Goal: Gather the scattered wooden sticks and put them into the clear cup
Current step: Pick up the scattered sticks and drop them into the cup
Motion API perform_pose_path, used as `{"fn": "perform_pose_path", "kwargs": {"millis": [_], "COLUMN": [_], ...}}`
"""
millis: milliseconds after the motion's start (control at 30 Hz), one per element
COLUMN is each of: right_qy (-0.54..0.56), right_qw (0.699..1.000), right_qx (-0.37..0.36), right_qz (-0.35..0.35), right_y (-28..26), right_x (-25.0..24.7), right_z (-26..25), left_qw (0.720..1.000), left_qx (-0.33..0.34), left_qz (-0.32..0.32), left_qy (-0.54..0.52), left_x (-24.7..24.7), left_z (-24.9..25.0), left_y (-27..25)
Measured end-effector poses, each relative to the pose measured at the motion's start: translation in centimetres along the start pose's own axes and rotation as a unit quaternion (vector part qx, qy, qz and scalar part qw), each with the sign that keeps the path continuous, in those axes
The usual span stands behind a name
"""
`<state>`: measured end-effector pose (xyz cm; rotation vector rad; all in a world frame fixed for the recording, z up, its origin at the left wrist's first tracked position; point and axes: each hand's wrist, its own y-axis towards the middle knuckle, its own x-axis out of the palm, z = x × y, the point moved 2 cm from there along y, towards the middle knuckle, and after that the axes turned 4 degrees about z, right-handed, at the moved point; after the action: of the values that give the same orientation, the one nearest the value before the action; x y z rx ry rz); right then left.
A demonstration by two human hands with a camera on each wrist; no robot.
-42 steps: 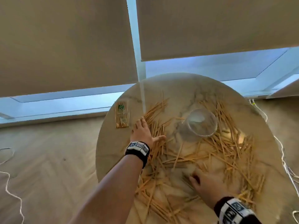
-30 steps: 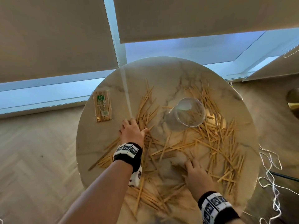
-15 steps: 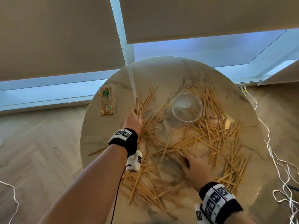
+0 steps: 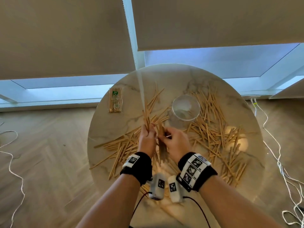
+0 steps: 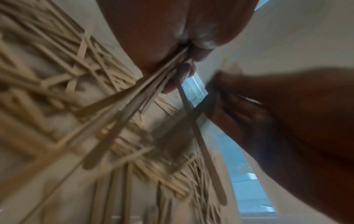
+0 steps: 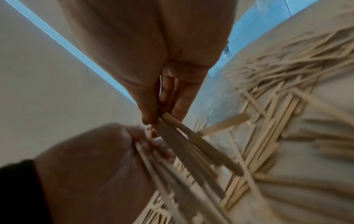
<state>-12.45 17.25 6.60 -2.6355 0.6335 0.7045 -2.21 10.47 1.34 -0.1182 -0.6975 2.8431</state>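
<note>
Many thin wooden sticks (image 4: 212, 127) lie scattered over a round marble table (image 4: 113, 125). A clear cup (image 4: 185, 109) stands upright near the table's middle, just beyond my hands. My left hand (image 4: 147, 139) grips a bundle of sticks (image 4: 146, 117) that points up and away from me. My right hand (image 4: 176, 142) pinches a second bundle (image 4: 162, 145) right beside it, the two hands almost touching above the table. The left wrist view shows the left hand's sticks (image 5: 134, 106) fanning out of the fingers. In the right wrist view the thumb and fingers pinch the right hand's sticks (image 6: 191, 151).
A sealed packet of sticks (image 4: 115, 100) lies at the table's far left edge. White cords (image 4: 279, 162) trail over the wooden floor to the right, another cord (image 4: 11, 162) to the left. Window blinds hang behind the table.
Both hands were pressing flat on the scattered sticks, far apart. Now each has lifted off the table gripping a bundle, and they have come together in front of the cup.
</note>
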Motion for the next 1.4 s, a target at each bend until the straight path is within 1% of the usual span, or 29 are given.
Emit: {"fn": "perform_pose_path", "kwargs": {"millis": [100,167,233,333,400,467,500,533,600,634,700,767,834,900,934,967,1000,1034,1067,1100,1134,1167,1200,1234,1300,1334,1367,1400], "right_qy": [0.044,0.026,0.012,0.012,-0.05,-0.1,-0.093,-0.066,-0.001,0.012,0.002,0.017,0.022,0.01,0.006,0.013,0.015,0.005,-0.023,-0.056,-0.078,-0.078,-0.061,-0.035,-0.003,-0.002,-0.005,-0.009], "right_qw": [0.998,0.998,0.998,0.998,0.996,0.989,0.989,0.991,0.991,0.986,0.97,0.956,0.957,0.965,0.967,0.968,0.967,0.967,0.969,0.973,0.978,0.984,0.99,0.993,0.996,0.996,0.996,0.995], "right_qx": [0.041,0.06,0.064,0.04,0.013,-0.019,-0.026,-0.017,0.014,0.037,0.086,0.101,0.08,0.059,0.062,0.068,0.071,0.07,0.068,0.059,0.046,0.033,0.023,0.018,0.028,0.036,0.044,0.053], "right_qz": [0.0,0.001,-0.01,-0.045,-0.079,-0.107,-0.11,-0.112,-0.135,-0.161,-0.229,-0.277,-0.279,-0.254,-0.247,-0.242,-0.245,-0.246,-0.238,-0.217,-0.187,-0.156,-0.129,-0.109,-0.084,-0.076,-0.073,-0.083], "right_y": [0.2,0.2,0.3,0.1,-0.3,-1.0,-1.5,-2.1,-3.4,-4.1,-5.0,-5.1,-4.7,-4.3,-4.3,-4.4,-4.6,-4.8,-4.8,-4.6,-4.3,-4.0,-3.7,-3.3,-2.6,-2.4,-2.3,-2.4], "right_x": [1.8,2.5,2.9,3.3,3.3,2.8,2.5,2.1,1.9,2.1,2.5,2.5,2.2,1.9,1.9,1.8,1.6,1.4,0.9,0.2,-0.6,-1.2,-1.9,-2.4,-2.9,-2.9,-2.6,-2.2], "right_z": [-0.1,0.5,0.9,1.4,1.6,1.6,1.9,2.1,3.3,3.9,4.3,4.0,3.6,3.5,3.5,3.7,3.7,3.9,4.3,4.8,5.0,5.3,5.5,5.6,5.2,4.8,4.4,4.1], "left_qw": [1.0,0.999,0.998,0.994,0.993,0.993,0.994,0.995,0.998,0.998,0.995,0.991,0.981,0.964,0.955,0.954,0.962,0.977,0.99,0.993,0.983,0.962,0.936,0.908,0.843,0.813,0.791,0.777], "left_qx": [-0.017,-0.008,-0.02,-0.056,-0.063,-0.054,-0.047,-0.04,-0.041,-0.05,-0.061,-0.074,-0.101,-0.142,-0.158,-0.162,-0.155,-0.131,-0.097,-0.053,-0.005,0.037,0.068,0.084,0.098,0.11,0.122,0.137], "left_qz": [-0.015,-0.038,-0.061,-0.071,-0.078,-0.087,-0.085,-0.077,-0.046,-0.038,-0.037,-0.047,-0.055,-0.06,-0.063,-0.065,-0.067,-0.073,-0.085,-0.101,-0.114,-0.135,-0.165,-0.201,-0.276,-0.3,-0.313,-0.325], "left_qy": [-0.012,0.008,0.024,0.055,0.06,0.056,0.052,0.048,0.014,-0.019,-0.07,-0.102,-0.157,-0.219,-0.245,-0.246,-0.216,-0.153,-0.065,0.041,0.145,0.235,0.304,0.359,0.45,0.488,0.512,0.521], "left_x": [0.1,-0.2,-0.7,-1.4,-1.7,-2.0,-2.1,-2.1,-2.3,-2.2,-1.9,-1.3,-0.8,-0.3,-0.2,-0.2,-0.5,-0.9,-1.5,-2.2,-2.9,-3.5,-3.9,-4.2,-4.1,-3.8,-3.2,-2.4], "left_z": [-0.4,-1.5,-2.3,-3.1,-2.9,-2.4,-2.1,-1.6,-0.9,-0.7,-0.6,-0.8,-1.2,-1.2,-1.1,-1.1,-1.2,-1.1,-0.9,-0.7,-0.5,-0.3,-0.2,-0.4,-0.8,-1.0,-1.1,-1.2], "left_y": [-1.7,-1.7,-1.5,-0.7,-0.4,0.0,0.3,0.4,0.9,1.2,1.4,1.0,0.4,-0.3,-0.5,-0.5,-0.4,-0.2,-0.1,-0.2,-0.3,-0.5,-1.0,-1.5,-3.2,-3.9,-4.7,-5.3]}}
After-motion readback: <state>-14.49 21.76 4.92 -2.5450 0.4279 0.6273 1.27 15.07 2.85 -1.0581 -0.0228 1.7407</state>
